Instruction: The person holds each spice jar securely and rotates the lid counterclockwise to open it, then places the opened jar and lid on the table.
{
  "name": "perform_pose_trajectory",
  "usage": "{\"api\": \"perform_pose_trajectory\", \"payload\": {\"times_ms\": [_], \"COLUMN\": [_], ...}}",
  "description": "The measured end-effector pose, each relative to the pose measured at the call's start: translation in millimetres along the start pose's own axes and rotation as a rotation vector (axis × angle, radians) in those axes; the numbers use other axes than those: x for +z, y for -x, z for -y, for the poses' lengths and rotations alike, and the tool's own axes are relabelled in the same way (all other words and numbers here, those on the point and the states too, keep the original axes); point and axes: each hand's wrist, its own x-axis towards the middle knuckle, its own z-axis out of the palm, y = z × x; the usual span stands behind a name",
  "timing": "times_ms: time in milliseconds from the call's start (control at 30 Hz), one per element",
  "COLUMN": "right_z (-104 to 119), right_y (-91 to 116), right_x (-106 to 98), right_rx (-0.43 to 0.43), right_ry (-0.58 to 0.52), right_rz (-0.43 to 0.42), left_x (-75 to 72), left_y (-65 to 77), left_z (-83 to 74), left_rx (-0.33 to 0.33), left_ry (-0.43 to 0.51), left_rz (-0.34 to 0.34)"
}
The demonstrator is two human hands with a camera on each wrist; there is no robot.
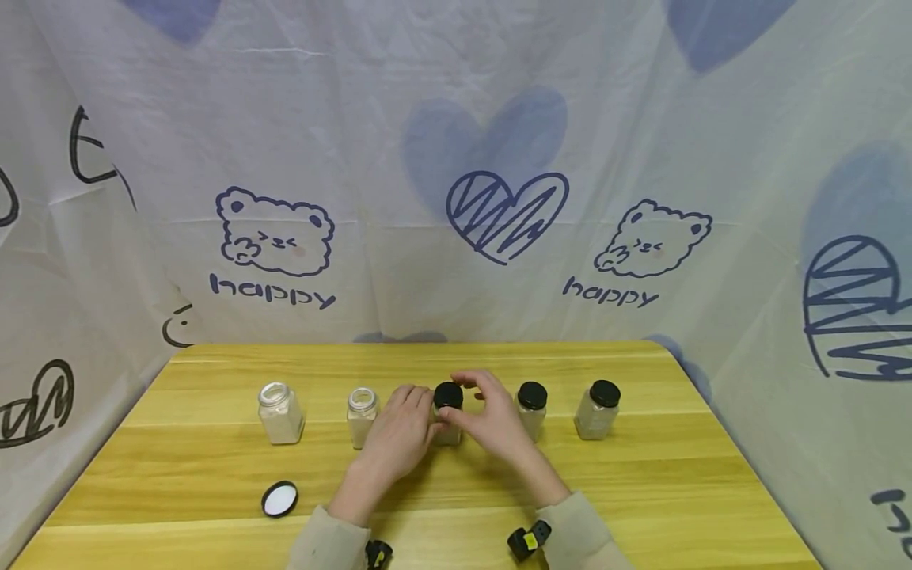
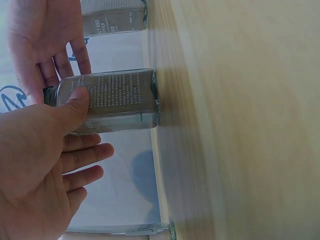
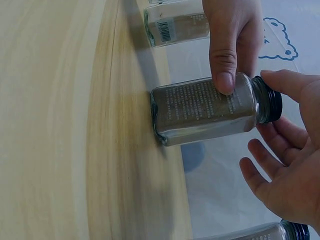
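Observation:
A square glass spice jar (image 2: 112,100) with printed text and grey-brown powder stands upright in the middle of the row on the table. My left hand (image 1: 402,431) holds its body, the thumb (image 2: 77,102) across the printed side and the other fingers behind it. At the top, the thumb and a finger of my right hand (image 1: 499,419) pinch the black lid (image 3: 270,100), which sits on the jar's neck. The right hand's other fingers (image 3: 262,155) extend loosely beside the jar.
Left of the hands stand two lidless jars, one near (image 1: 360,423) and one farther off (image 1: 281,419). Two black-lidded jars, one near (image 1: 532,412) and one farther (image 1: 597,416), stand to the right. A loose lid (image 1: 279,499) lies white side up on the wooden table (image 1: 456,530), front left.

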Motion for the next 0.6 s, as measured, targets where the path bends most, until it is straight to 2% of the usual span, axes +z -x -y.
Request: {"api": "perform_pose_trajectory", "payload": {"times_ms": [300, 600], "right_z": [-0.6, 0.5], "right_y": [-0.7, 0.1], "right_x": [-1.6, -3.8], "right_rx": [-0.012, -0.072], "right_ry": [0.005, 0.057], "right_rz": [0.026, 0.119], "left_x": [-0.9, -0.3], "left_y": [-0.6, -0.6], "left_z": [-0.4, -0.5], "left_rx": [0.003, 0.002], "left_ry": [-0.019, -0.026], "left_rz": [-0.001, 0.002]}}
